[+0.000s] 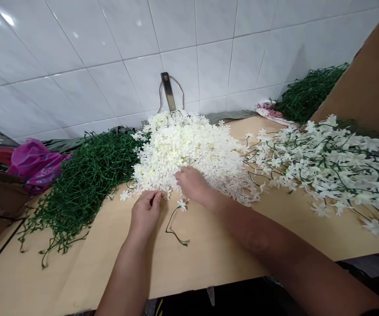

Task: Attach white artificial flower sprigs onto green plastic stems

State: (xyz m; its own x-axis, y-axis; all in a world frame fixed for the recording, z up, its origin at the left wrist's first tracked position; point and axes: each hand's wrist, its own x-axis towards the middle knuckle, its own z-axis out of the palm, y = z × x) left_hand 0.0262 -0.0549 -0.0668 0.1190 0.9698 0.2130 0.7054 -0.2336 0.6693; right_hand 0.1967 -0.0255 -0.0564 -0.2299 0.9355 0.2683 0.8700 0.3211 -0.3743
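A large heap of white artificial flower heads [189, 145] lies in front of me at the middle of the table. My right hand [191, 182] is at the heap's near edge, its fingers curled together against the white petals; what they pinch is hidden. Just left of it, my left hand [146, 210] rests low over the table with thumb and forefinger pressed together. Whatever is between them is too small to tell. Between my forearms lies a single flower with a bent green stem [167, 226], its white bloom towards the heap.
Green plastic stems [87, 180] are piled at the left, beside a purple bag [38, 162]. Stemmed white flowers [327, 162] spread across the right side. More green stems [314, 90] sit behind a cardboard panel [363, 74]. A metal strip [168, 91] stands against the tiled wall.
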